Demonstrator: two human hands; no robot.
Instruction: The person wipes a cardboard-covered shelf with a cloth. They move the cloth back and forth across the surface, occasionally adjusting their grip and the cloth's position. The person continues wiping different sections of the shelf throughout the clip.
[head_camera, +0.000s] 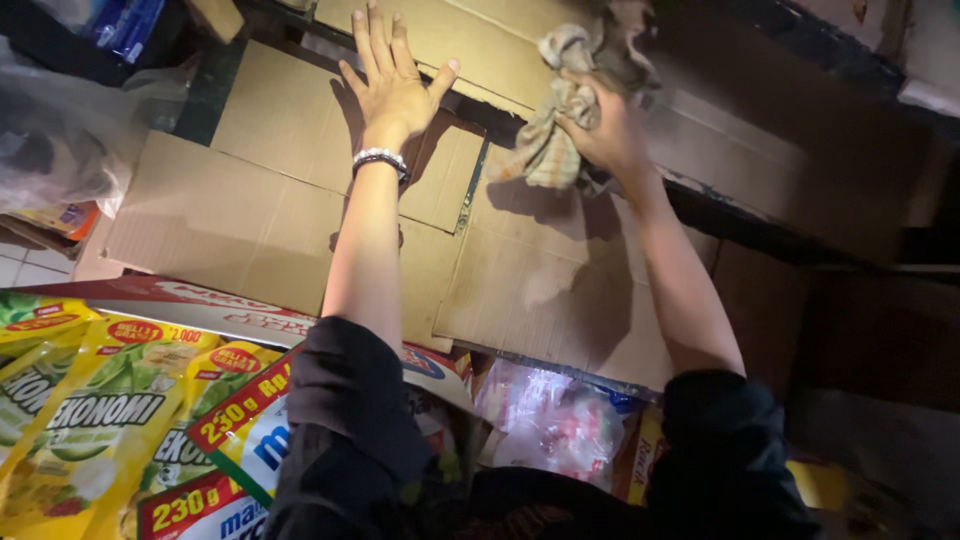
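Dark sleeves (350, 430) fill the bottom of the view, and beside them a red-edged carton (200, 308) holds yellow and green pouches (90, 420), with clear plastic bags (560, 420) packed to its right. Beyond lies flattened cardboard (250, 210), where the left hand (392, 85) presses flat with its 5 fingers spread apart. Further right, the right hand's (608, 135) grip is clamped on a crumpled checked cloth (560, 110), which bunches above and to the left of the fingers against the cardboard.

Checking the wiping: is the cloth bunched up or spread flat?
Bunched: the checked cloth sits crumpled in the right hand.
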